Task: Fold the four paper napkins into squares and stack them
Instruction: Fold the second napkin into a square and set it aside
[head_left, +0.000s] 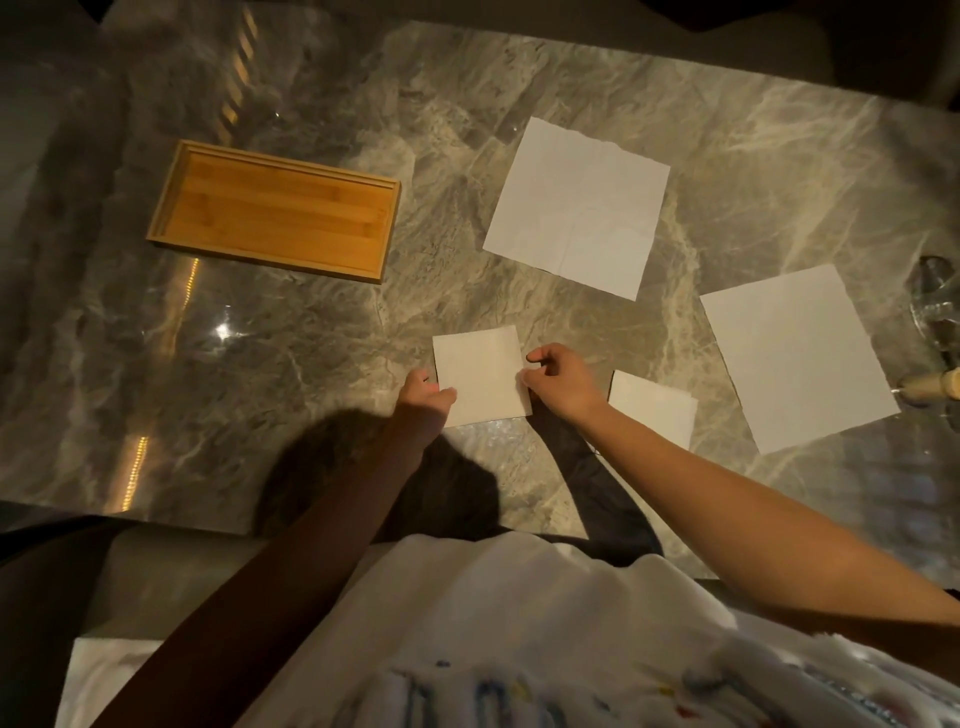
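Observation:
A small folded white napkin (480, 374) lies on the marble table (291, 364) in front of me. My left hand (423, 402) pinches its lower left corner. At the square's right edge, my right hand (558, 382) pinches the paper with fingertips curled. A second folded napkin (657, 410) rests just right of my right wrist, partly hidden by it. Two unfolded napkins lie flat: one at the back centre (576, 208), one at the right (797, 353).
An empty wooden tray (275, 210) sits at the back left. At the far right edge stand a glass object (937, 306) and a pale cylindrical thing (932, 384). The table's near edge runs just before my torso.

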